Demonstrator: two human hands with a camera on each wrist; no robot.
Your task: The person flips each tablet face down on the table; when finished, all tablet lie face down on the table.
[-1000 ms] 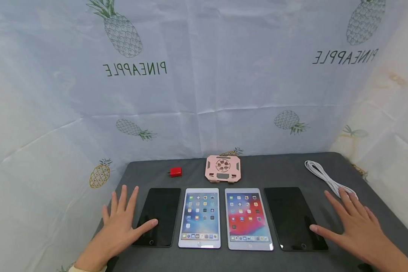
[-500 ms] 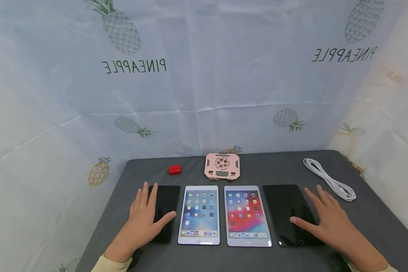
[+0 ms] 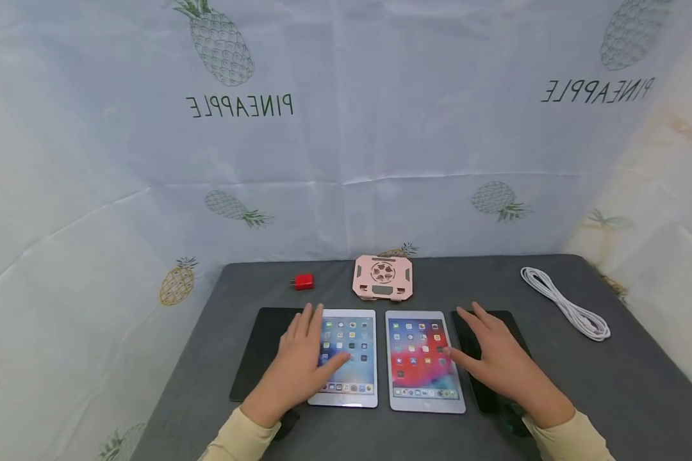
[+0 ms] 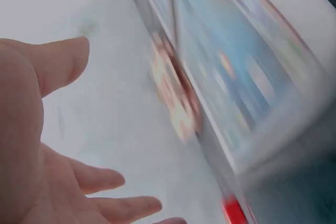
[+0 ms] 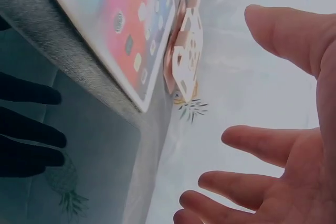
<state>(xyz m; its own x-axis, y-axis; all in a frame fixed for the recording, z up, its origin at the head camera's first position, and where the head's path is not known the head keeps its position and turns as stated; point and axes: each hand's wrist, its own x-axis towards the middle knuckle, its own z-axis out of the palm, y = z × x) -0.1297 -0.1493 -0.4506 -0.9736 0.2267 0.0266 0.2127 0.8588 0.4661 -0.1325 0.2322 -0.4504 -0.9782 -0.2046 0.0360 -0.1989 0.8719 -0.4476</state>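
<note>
My left hand (image 3: 296, 368), fingers straight and thumb spread, hovers between a black-screened tablet (image 3: 256, 349) and a white tablet (image 3: 357, 368) with a lit blue home screen, overlapping both in the head view. On the other side my right hand (image 3: 502, 362) is spread over a second black-screened tablet (image 3: 467, 338). Its thumb tip overlaps the edge of a white tablet (image 3: 418, 374) with a lit red and blue screen. In the right wrist view the fingers (image 5: 252, 142) stand apart from the black tablet's glass (image 5: 100, 145), which mirrors them darkly. Both hands hold nothing.
Behind the row of tablets lie a red charger plug (image 3: 304, 282), a pink flat piece with cut-outs (image 3: 383, 277) and a bundled white cable (image 3: 565, 304). All rest on a grey table (image 3: 628, 384). A pale pineapple-print cloth (image 3: 403, 141) hangs around its back and sides.
Both hands have moved inward: the left from the left black tablet towards the blue-screened one, the right from beside the cable to over the right black tablet. The tablets stay in place.
</note>
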